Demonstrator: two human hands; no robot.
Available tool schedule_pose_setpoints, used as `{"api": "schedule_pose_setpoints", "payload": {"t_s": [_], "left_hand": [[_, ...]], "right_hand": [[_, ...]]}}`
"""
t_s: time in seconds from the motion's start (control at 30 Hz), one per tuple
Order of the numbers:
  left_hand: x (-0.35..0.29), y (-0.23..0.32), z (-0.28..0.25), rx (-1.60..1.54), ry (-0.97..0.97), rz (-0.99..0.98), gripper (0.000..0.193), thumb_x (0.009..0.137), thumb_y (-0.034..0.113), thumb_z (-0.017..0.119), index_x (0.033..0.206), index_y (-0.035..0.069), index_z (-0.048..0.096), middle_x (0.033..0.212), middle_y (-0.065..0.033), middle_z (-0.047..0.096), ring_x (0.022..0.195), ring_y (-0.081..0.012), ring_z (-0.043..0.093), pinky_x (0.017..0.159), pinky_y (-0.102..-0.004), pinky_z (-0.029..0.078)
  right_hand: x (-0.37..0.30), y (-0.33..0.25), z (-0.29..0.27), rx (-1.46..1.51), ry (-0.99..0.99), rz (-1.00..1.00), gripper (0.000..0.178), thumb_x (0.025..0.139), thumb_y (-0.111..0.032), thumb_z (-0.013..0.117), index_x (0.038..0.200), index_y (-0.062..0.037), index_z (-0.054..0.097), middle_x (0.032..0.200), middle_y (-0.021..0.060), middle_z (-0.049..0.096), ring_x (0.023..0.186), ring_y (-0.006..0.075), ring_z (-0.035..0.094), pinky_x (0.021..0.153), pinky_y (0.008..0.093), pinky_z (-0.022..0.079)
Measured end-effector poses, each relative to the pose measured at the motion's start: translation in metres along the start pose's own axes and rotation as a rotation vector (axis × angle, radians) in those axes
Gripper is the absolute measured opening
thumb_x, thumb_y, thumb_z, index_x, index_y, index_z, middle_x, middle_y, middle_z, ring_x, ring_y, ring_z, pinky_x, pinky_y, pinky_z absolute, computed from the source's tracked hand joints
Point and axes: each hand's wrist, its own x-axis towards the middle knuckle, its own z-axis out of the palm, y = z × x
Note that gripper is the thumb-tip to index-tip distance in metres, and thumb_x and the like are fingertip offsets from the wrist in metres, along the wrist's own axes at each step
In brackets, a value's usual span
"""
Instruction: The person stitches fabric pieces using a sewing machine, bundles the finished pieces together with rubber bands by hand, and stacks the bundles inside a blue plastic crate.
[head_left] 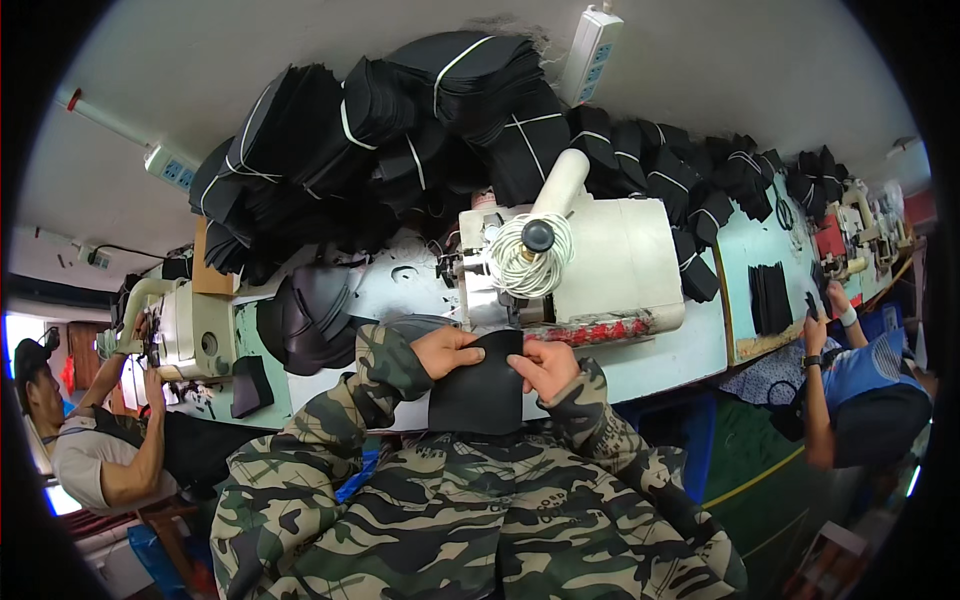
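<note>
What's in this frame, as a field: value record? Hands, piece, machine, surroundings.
left grip: pinching black panel, upper left
right grip: pinching same panel, right edge
panel position: in front of cream machine
machine detail: white cord coil at its left end
behind machine: black bundles, tied with pale bands
co-workers: left person beside another machine; right person holding something dark
</note>
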Motion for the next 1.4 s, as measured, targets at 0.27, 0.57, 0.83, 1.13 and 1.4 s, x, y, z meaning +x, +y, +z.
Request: {"api": "schedule_pose_setpoints", "payload": {"t_s": [0.27, 0.57, 0.83, 1.13, 1.4], "left_hand": [[0.013, 0.020, -0.012, 0.137, 0.168, -0.190, 0.025, 0.090, 0.019, 0.054, 0.092, -0.004, 0.062, 0.073, 0.0012, 0.060, 0.064, -0.0051, 0.051, 0.062, -0.0237, 0.043], [0.015, 0.024, -0.027, 0.207, 0.072, -0.243, 0.026, 0.089, 0.019, 0.055, 0.097, -0.004, 0.063, 0.078, -0.0015, 0.064, 0.068, -0.0061, 0.055, 0.065, -0.0230, 0.045], [0.013, 0.013, -0.032, 0.106, 0.063, -0.199, 0.027, 0.089, 0.022, 0.056, 0.096, -0.002, 0.064, 0.075, -0.0035, 0.064, 0.065, -0.0080, 0.055, 0.064, -0.0261, 0.045], [0.020, 0.015, -0.037, 0.134, 0.124, -0.137, 0.025, 0.088, 0.021, 0.056, 0.092, -0.002, 0.064, 0.072, -0.0032, 0.063, 0.062, -0.0071, 0.054, 0.060, -0.0260, 0.044], [0.018, 0.022, -0.028, 0.118, 0.063, -0.232, 0.024, 0.087, 0.020, 0.057, 0.090, -0.002, 0.065, 0.073, -0.0026, 0.064, 0.062, -0.0076, 0.055, 0.061, -0.0247, 0.045]], "right_hand": [[0.002, -0.020, -0.037, -0.395, 0.287, -0.278, 0.015, 0.078, -0.013, 0.064, 0.084, 0.0014, 0.065, 0.070, 0.0118, 0.065, 0.059, 0.0172, 0.064, 0.056, 0.0270, 0.049], [0.007, -0.026, -0.045, -0.420, 0.318, -0.322, 0.018, 0.078, -0.013, 0.065, 0.088, 0.0015, 0.064, 0.072, 0.0123, 0.066, 0.062, 0.0183, 0.065, 0.058, 0.0270, 0.050], [0.009, -0.024, -0.049, -0.439, 0.317, -0.321, 0.019, 0.078, -0.013, 0.065, 0.090, 0.0013, 0.064, 0.074, 0.0131, 0.066, 0.062, 0.0183, 0.065, 0.058, 0.0270, 0.050], [0.029, -0.038, -0.057, -0.796, 0.229, -0.429, 0.028, 0.071, -0.019, 0.068, 0.093, -0.0048, 0.059, 0.077, 0.0110, 0.055, 0.077, 0.0281, 0.055, 0.066, 0.0377, 0.045], [0.024, -0.032, -0.060, -0.733, 0.251, -0.419, 0.023, 0.071, -0.020, 0.068, 0.085, -0.0044, 0.060, 0.072, 0.0084, 0.057, 0.071, 0.0269, 0.056, 0.063, 0.0367, 0.045]]}}
